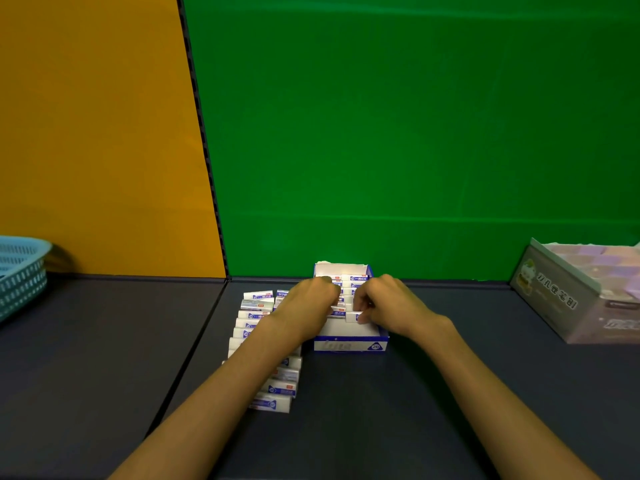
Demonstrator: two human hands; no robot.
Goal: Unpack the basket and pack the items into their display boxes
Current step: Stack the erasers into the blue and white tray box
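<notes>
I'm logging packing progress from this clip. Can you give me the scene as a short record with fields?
setting: dark table, green and orange backdrop
blue box: centre, open, partly filled with erasers in rows
loose erasers: rows on the table left of the blue box
left hand: over the box, fingers curled among the erasers
right hand: pinches one eraser at the box's near row
basket: far left, contents not visible
pink box: far right, open
</notes>
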